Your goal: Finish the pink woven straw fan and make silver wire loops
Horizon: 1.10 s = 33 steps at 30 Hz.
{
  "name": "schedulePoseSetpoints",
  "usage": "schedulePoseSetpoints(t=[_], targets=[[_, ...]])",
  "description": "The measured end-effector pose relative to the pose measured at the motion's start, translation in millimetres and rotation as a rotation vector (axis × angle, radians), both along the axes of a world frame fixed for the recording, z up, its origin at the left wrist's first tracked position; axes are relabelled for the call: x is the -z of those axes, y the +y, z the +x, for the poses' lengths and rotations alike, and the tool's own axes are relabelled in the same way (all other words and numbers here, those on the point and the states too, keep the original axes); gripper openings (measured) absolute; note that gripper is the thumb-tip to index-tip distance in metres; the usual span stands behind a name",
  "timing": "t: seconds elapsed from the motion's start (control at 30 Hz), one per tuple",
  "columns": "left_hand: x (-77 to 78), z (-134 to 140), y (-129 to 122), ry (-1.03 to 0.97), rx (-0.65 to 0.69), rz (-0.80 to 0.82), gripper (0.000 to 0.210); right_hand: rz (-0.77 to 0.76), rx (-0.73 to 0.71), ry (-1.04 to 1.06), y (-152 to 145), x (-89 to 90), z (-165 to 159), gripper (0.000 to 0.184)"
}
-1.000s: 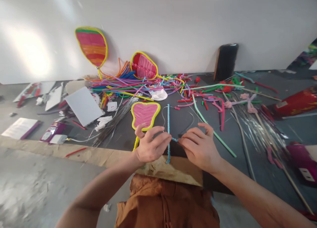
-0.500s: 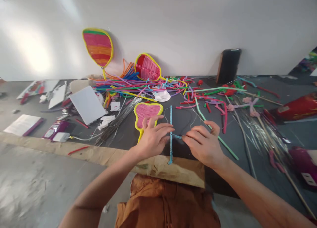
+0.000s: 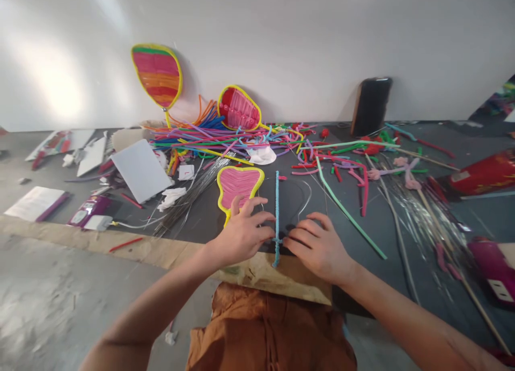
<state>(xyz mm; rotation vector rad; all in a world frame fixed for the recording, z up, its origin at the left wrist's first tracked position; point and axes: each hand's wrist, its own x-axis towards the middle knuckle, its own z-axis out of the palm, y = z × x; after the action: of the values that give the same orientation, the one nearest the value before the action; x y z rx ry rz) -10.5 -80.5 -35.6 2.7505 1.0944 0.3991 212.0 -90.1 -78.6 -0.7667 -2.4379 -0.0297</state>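
A light-blue pipe cleaner stem (image 3: 277, 204) lies upright in front of me, its lower end twisted and resting over the brown paper edge. A short blue piece crosses it low down, between my two hands. My left hand (image 3: 244, 232) is at the left end of that crosspiece, thumb and forefinger closed on it, other fingers raised. From the right, my right hand (image 3: 319, 247) pinches the other end, fingers curled together. Beneath my left fingers lies a pink paddle shape with a yellow fuzzy rim (image 3: 240, 182). A thin clear loop (image 3: 306, 196) stands beyond my right hand.
Behind lies a heap of coloured pipe cleaners (image 3: 225, 137). Two yellow-rimmed paddles, one striped (image 3: 156, 73), one pink and red (image 3: 240, 108), lean on the white wall with a phone (image 3: 370, 107). A white card (image 3: 141, 171), silver wires (image 3: 193, 194) and a red bottle-like object (image 3: 483, 175) lie around.
My right hand has moved left and slightly down, close to the blue stem. The crosspiece now sits lower on the stem, and my left hand has shifted slightly down.
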Motion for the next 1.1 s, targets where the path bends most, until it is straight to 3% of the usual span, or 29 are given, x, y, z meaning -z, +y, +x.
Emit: schedulePoseSetpoints(t=[0.1, 0.3, 0.43, 0.53, 0.63, 0.73, 0.87, 0.93, 1.0, 1.1], targets=[[10.9, -1, -8, -0.008, -0.024, 0.045, 0.017, -0.046, -0.029, -0.048, -1, 2.4, -2, 0.015], [27.4, 0, -12, -0.104, -0.096, 0.113, 0.018, -0.123, 0.062, 0.001, -20, -6.0, 5, 0.011], [27.8, 4, -8, -0.184, -0.149, 0.153, 0.020, -0.191, 0.133, -0.055, -45, -2.7, -8, 0.014], [23.6, 11, -7, -0.225, -0.168, 0.197, 0.023, -0.249, 0.190, -0.120, -53, 1.7, -25, 0.029], [19.0, 18, -9, -0.269, -0.199, 0.236, 0.024, -0.349, 0.213, -0.088, -52, 2.8, -29, 0.021], [16.8, 22, -14, -0.353, -0.231, 0.311, 0.023, -0.605, 0.196, 0.174, -47, 1.5, -12, 0.019], [15.5, 23, -22, -0.434, -0.202, 0.434, 0.024, -1.212, 0.376, 0.850, -28, -4.5, 21, 0.032], [14.5, 22, -25, -0.389, -0.131, 0.451, 0.024, -1.397, 0.315, 1.189, -14, -10.2, 29, 0.038], [13.9, 20, -27, -0.336, -0.056, 0.436, 0.024, -1.487, 0.217, 1.357, 0, -16.7, 31, 0.034], [14.9, 16, -29, -0.313, -0.009, 0.351, 0.026, -1.523, 0.103, 1.382, 16, -26.5, 27, 0.020]])
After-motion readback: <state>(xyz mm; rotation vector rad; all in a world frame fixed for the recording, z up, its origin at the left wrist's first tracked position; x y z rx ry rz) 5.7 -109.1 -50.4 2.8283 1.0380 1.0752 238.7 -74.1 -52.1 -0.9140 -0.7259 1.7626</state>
